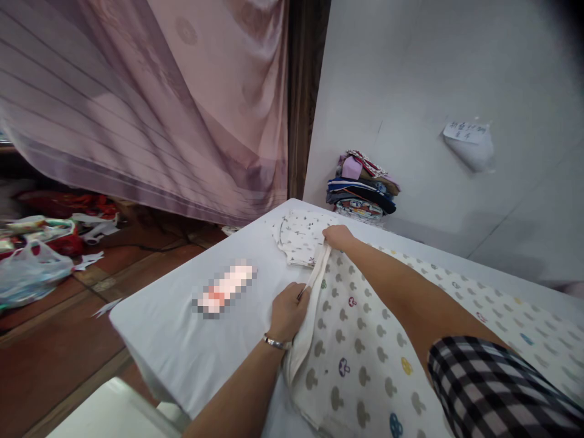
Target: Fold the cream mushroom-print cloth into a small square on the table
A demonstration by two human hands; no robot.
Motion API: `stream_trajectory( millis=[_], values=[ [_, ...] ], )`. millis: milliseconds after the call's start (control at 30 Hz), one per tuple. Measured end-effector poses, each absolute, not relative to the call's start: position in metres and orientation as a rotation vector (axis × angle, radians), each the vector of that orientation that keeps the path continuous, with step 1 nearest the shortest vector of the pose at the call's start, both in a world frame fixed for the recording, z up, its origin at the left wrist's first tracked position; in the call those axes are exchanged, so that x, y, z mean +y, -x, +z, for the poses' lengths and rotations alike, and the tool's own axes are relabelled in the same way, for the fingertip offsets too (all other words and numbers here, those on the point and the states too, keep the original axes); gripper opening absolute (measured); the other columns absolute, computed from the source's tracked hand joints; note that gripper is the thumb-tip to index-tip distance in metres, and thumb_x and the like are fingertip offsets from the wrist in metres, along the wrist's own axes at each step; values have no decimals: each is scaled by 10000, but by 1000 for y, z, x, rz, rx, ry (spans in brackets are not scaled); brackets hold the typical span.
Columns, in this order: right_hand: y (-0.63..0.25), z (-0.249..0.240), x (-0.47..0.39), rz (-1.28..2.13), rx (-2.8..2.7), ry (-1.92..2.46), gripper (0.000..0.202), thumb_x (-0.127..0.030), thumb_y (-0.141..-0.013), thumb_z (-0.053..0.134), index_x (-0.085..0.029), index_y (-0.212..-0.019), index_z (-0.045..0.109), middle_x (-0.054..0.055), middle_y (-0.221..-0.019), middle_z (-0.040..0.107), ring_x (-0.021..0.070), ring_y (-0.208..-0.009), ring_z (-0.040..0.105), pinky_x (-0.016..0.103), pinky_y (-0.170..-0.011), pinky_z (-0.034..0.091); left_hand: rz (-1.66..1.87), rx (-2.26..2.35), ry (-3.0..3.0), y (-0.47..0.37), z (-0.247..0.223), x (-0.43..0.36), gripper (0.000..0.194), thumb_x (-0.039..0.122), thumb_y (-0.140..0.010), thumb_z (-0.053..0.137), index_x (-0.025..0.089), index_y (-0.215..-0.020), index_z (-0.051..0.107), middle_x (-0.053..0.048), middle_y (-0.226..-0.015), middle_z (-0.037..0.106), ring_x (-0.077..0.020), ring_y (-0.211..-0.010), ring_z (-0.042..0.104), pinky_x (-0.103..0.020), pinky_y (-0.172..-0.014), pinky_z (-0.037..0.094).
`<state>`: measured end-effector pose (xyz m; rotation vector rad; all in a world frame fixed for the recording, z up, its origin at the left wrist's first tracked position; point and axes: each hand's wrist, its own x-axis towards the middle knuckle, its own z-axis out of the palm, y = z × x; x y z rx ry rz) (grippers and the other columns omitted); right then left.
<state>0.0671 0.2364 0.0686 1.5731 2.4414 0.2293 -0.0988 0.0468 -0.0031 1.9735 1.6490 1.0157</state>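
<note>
A white cloth with grey and coloured mushroom prints [360, 347] hangs in raised folds over the front of the white table and stretches off to the right. My left hand [288, 311], with a silver bracelet at its wrist, is closed on the cloth's pale edge; a small dark item shows at its fingers, too small to name. Farther up the same edge, my right hand [337, 236] pinches the cloth's corner. Just beyond lies a small white printed cloth [298, 237], flat on the table and partly behind the raised edge.
On the white table [168, 304] lies a pixelated object [225, 289], left of my hands. Folded clothes [362, 185] are stacked by the wall. A pink curtain [205, 103] hangs behind. Plastic bags [34, 274] sit on the floor at left; a pale seat [112, 413] is at bottom left.
</note>
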Motion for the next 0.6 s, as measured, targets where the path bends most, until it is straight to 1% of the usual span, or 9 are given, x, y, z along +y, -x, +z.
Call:
stream_trajectory(
  millis=[133,300,433,533,600],
  values=[
    [-63,71,241,272,2471,-1546,239,-156,-827,491,-154,-1009,646,157,-1072,636,256,-1017,578,314,-797,434,980,1724,-1926,100,-5,49,336,356,-889,351,209,-668,556,-1,-694,543,-122,-668,485,-242,-624,320],
    [-61,65,247,279,2494,-1528,242,-161,-836,465,-166,-1000,643,134,-1058,642,246,-986,590,301,-773,436,927,1778,-1838,102,-7,52,345,392,-890,350,218,-764,621,-22,-762,607,-146,-726,526,-252,-643,332],
    [-60,57,249,250,2500,-1524,243,-154,-828,467,-166,-992,645,131,-1055,644,247,-976,591,294,-755,439,859,1771,-1813,101,-6,53,423,505,-878,333,224,-839,648,-37,-843,652,-170,-772,561,-270,-661,350],
    [-60,51,249,211,2498,-1522,245,-155,-821,469,-167,-988,648,128,-1046,649,253,-968,592,302,-745,442,812,1812,-1794,99,-7,52,455,588,-805,434,222,-978,641,-55,-960,666,-204,-858,582,-286,-703,367],
    [-61,50,249,184,2497,-1516,255,-158,-820,466,-171,-998,649,125,-1052,648,255,-974,589,307,-748,442,772,1872,-1787,97,-9,52,455,565,-761,519,215,-1031,627,-67,-1017,662,-226,-909,584,-294,-729,371]
  ],
)
